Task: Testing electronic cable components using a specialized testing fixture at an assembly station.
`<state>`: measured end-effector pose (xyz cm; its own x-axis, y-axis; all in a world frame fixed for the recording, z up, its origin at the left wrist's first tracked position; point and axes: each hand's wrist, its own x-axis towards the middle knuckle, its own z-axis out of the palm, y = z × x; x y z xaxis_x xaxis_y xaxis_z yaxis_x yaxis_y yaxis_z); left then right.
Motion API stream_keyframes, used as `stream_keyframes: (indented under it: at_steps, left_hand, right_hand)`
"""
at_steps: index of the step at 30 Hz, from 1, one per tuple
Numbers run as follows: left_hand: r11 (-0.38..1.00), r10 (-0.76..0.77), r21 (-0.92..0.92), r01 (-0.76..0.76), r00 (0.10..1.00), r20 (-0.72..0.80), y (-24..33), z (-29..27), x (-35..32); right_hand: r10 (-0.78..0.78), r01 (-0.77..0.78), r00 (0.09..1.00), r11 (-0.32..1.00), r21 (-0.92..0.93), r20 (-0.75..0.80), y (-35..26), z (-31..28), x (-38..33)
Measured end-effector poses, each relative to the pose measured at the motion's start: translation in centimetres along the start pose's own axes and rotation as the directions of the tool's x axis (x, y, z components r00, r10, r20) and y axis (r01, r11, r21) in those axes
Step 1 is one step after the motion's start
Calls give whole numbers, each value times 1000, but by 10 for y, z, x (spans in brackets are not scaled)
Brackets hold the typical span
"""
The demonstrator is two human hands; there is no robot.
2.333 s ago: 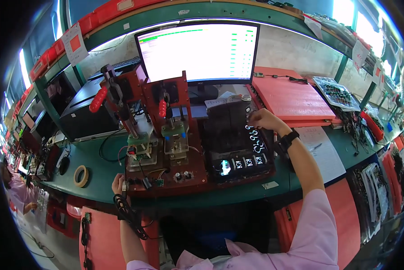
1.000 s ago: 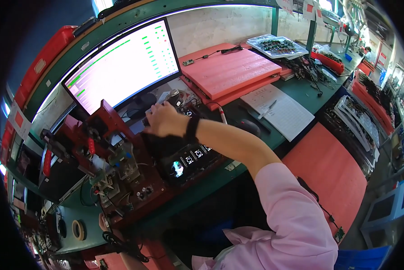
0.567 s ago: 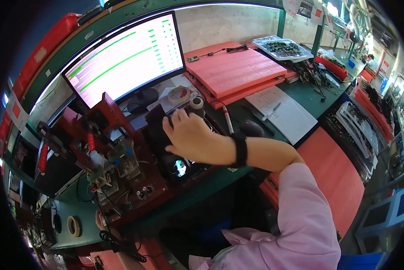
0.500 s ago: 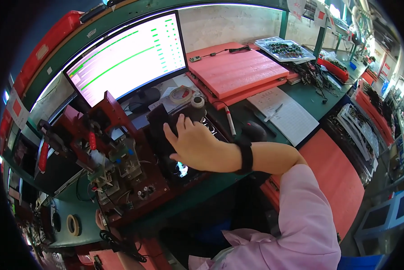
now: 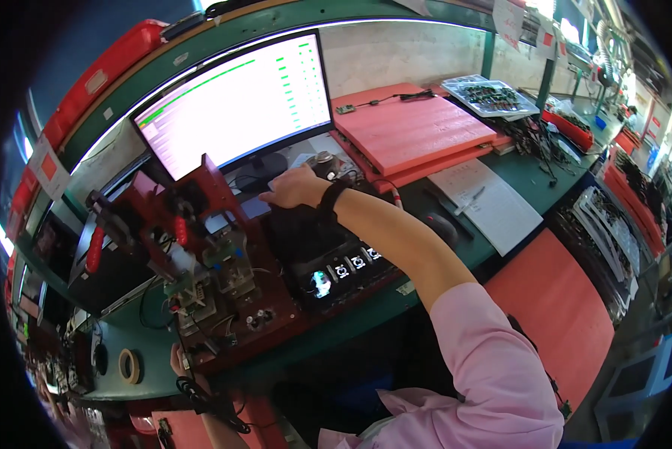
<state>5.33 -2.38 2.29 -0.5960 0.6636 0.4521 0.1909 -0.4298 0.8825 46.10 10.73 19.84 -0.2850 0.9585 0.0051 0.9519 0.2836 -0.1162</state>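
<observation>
From my seat I can't make out the grip of the right hand [image 5: 295,187]: its fingers bunch together over the far left corner of the black box [image 5: 306,239], and I can't tell whether they touch it or pinch anything. That box sits on the bench beside the dark red stand [image 5: 220,187], with a small glowing screen [image 5: 321,283] at its near edge; the hand and forearm cover much of its far and right side. The left hand [image 5: 177,361] shows only in part at the stand's near left corner; a looped black cable [image 5: 212,406] hides the wrist, and I can't see whether the fingers close on anything. The left forearm is cut off by the lower edge. Among the containers, a clear tray [image 5: 509,114] at the back right is heaped with green circuit boards, while a red bin [image 5: 573,137] beside it holds small parts too blurred for me to sort out. Another red bin [image 5: 119,63] stands on the shelf above the monitor [image 5: 239,97], its inside out of my sight.
</observation>
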Motion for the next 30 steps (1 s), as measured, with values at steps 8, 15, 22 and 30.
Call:
stream_keyframes:
  at_steps: [8,15,22,30]
  left_hand:
    - [995,-86,-7,102,877,472,-102,-62,46]
    - [997,-64,-4,73,890,451,-80,-47,38]
    - [998,-31,-42,49,933,358,-83,-46,36]
    - [999,20,26,-30,947,321,-64,-37,30]
  right_hand:
    - [-53,-20,916,984,-178,-399,13,35,16]
    - [75,-90,976,994,-63,-206,-5,15,13]
    - [-96,116,935,992,39,-343,1,23,17]
    - [-202,271,846,960,73,-494,-4,22,5]
